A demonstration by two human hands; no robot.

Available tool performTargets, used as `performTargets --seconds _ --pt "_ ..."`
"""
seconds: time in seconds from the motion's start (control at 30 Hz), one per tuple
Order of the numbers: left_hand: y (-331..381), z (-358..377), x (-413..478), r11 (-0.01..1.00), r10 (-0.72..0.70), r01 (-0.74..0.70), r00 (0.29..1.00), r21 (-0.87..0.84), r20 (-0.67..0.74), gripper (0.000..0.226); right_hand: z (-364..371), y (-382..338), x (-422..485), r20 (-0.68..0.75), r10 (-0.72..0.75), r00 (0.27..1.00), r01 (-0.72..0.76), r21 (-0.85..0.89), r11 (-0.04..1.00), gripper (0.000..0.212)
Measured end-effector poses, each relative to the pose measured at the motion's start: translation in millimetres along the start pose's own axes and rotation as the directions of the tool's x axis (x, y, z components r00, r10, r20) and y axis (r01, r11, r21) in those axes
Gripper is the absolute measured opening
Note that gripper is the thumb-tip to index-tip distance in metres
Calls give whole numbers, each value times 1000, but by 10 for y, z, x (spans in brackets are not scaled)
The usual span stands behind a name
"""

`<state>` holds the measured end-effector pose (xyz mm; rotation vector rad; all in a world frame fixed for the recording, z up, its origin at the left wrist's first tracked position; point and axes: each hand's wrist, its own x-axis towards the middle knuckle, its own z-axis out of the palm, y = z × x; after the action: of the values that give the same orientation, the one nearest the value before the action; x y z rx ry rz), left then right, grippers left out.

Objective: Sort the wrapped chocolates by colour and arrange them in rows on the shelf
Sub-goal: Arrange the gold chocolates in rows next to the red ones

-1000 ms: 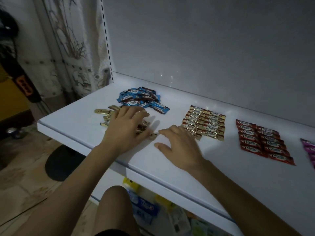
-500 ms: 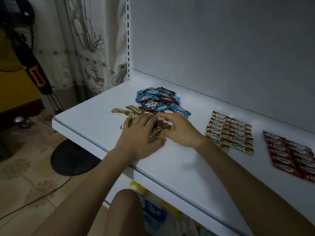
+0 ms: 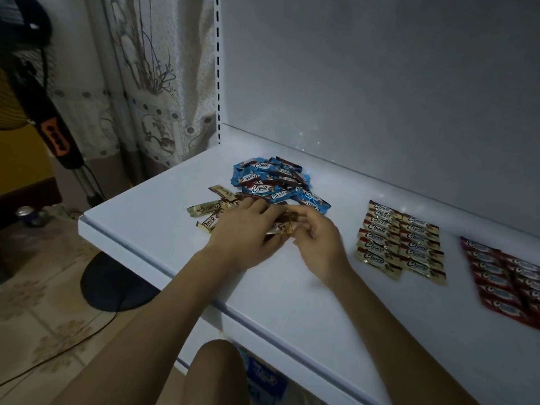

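On the white shelf (image 3: pixel 292 287), loose gold-wrapped chocolates (image 3: pixel 209 207) lie scattered at the left, in front of a heap of blue-wrapped chocolates (image 3: pixel 271 182). My left hand (image 3: pixel 245 232) lies flat over the gold pile, fingers straight. My right hand (image 3: pixel 318 241) meets it from the right and pinches a gold chocolate (image 3: pixel 285 228) between thumb and fingers. Further right sit two neat rows of gold chocolates (image 3: pixel 400 238) and two rows of red chocolates (image 3: pixel 508 276).
The shelf's grey back panel (image 3: pixel 380 83) rises behind. A curtain (image 3: pixel 152 83) hangs at the left, with a standing fan's base (image 3: pixel 117 285) and cable on the tiled floor. Packets show on a lower shelf (image 3: pixel 263 378). My knee (image 3: pixel 216 372) is under the shelf's front edge.
My right hand moved left from the bare shelf to the gold pile and took hold of a chocolate beside my left hand. The camera view shifted left.
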<state>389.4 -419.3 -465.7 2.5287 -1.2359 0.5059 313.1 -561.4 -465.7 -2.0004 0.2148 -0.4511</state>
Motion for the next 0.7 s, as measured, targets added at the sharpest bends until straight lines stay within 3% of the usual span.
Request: performTargets --seconds 0.13,0.27,0.37,0.47,0.6,0.7 --pt "-37 -68 184 994 75 -81 993 69 92 49 -17 48 51 -37 26 999 -20 146 989 40" --pt "8 -54 238 994 102 -103 994 31 50 52 -21 96 70 -72 24 997 -9 203 979 34" --pt "-21 -53 299 988 144 -149 985 50 93 56 -30 99 76 -82 11 997 7 225 974 31" --pt "-33 -74 360 993 116 -119 989 27 96 57 -34 82 74 -77 14 997 5 233 973 31" --pt "51 -86 401 998 67 -65 993 -22 94 44 -76 -11 54 -108 68 992 -22 379 925 25" --pt "107 -173 452 996 86 -86 994 -11 59 49 -93 -72 6 -180 14 984 57 381 923 27"
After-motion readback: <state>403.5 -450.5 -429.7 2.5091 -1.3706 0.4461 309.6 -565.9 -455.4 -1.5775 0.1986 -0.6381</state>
